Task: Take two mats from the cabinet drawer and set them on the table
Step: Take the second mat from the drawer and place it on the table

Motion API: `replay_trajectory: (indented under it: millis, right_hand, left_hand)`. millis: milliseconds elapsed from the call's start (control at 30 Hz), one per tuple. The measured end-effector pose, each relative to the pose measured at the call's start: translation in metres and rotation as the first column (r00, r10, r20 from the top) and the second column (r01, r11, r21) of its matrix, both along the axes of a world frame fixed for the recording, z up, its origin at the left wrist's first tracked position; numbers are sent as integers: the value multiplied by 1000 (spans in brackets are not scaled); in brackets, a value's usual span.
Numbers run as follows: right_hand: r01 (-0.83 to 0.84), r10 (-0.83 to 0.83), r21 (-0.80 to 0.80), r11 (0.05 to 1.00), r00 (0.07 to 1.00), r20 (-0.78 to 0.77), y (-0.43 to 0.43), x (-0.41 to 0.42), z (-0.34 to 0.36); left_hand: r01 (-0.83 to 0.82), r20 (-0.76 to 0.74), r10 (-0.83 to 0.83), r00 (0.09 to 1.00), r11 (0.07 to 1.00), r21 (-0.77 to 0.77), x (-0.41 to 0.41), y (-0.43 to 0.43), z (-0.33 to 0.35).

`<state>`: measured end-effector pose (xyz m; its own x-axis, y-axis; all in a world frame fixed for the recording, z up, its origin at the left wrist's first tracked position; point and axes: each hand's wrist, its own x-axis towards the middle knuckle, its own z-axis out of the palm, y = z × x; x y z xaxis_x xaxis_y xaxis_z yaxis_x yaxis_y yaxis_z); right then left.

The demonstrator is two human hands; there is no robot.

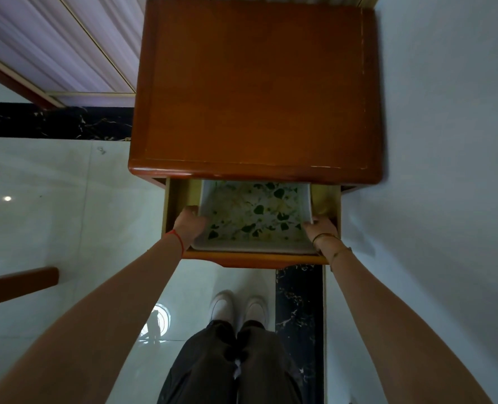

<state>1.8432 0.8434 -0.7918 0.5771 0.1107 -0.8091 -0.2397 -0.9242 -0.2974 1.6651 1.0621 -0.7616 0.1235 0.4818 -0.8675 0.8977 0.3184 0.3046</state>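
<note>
A reddish-brown polished wooden cabinet top [253, 88] fills the upper middle of the view, bare across its surface, with a thin inlaid line running just inside its edges and a rounded, glossy near edge. Below that near edge a yellowish wooden drawer [180, 193] stands pulled out. On the drawer's floor lies a white-bordered mat printed with green leaves [256, 212], its left and right sides curled upward; it takes up the middle of the drawer, leaving bare strips of wood along the left and right walls. The cabinet stands on a pale glossy tiled floor [52, 199] crossed by a black marbled band.
</note>
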Motion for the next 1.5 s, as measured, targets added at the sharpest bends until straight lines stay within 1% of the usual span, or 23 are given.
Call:
replay_trajectory:
  millis: [67,167,233,367,533,633,800,900,1000,1067,1267,1333,1400,1500]
  right_hand:
    - [25,-24,-31,999,999,21,0,2,-2]
    - [51,-48,-71,996,998,48,1,4,-1]
    - [98,-95,-57,994,994,51,1,6,3]
    - [162,-162,6,987,985,54,-2,2,22]
    - [154,-158,63,986,986,61,-10,-26,69]
    - [179,-183,68,981,982,49,-20,-49,101]
    - [173,-174,91,981,985,7,-38,-87,166]
    - [177,-180,120,977,984,13,-50,-109,208]
    - [173,-187,193,966,981,57,-58,-126,247]
    - [146,-172,258,955,982,82,-60,-136,278]
    - [73,-125,456,887,988,85,-49,-145,351]
    - [31,-96,518,855,990,99,-39,-146,372]
    - [-8,-67,580,814,992,107,-27,-152,396]
    - [-64,-29,640,766,991,134,-10,-160,427]
  left_hand:
    - [-59,-1,59,998,998,-36,-2,0,-2]
    - [-73,9,73,997,997,15,-5,2,0]
    - [-108,41,107,993,994,14,-8,5,5]
    - [-113,111,117,987,993,-41,-18,15,15]
    - [-135,171,147,974,988,-80,-24,-4,91]
    - [-138,187,147,971,989,-58,-43,-14,119]
    - [-249,202,250,947,968,-34,-88,-35,167]
    - [-342,248,347,904,937,-68,-121,-51,206]
    - [-423,290,432,854,901,-93,-149,-66,239]
    - [-476,345,476,809,875,-90,-166,-74,266]
    - [-560,541,515,665,823,-96,-204,-85,349]
    - [-574,590,505,630,814,-84,-217,-84,372]
    - [-619,640,517,569,781,-82,-231,-83,395]
    - [-666,697,508,507,744,-58,-246,-82,424]
